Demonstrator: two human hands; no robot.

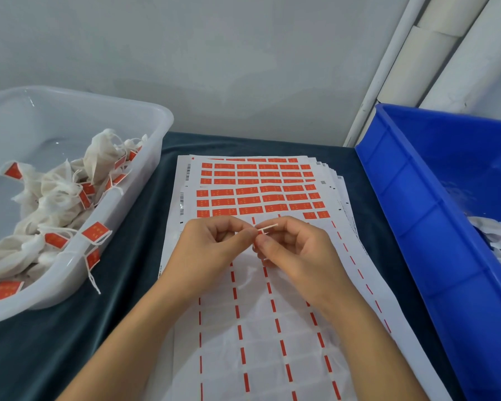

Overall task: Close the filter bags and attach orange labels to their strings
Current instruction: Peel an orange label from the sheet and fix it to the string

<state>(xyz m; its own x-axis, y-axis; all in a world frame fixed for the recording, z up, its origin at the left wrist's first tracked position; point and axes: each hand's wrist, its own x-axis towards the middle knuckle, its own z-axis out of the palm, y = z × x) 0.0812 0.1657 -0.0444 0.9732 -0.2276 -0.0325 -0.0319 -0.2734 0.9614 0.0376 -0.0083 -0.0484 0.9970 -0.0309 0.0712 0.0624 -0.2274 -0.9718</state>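
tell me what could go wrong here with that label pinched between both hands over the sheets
The orange label is tiny between the left hand and right hand, so it could fold crooked or miss the string. It might also stick to the fingers, or catch the label sheet below.

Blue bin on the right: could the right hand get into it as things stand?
Probably yes, once freed. The blue bin is open-topped, and nothing lies between it and the right hand. But that hand and the left hand are both pinching a small label.
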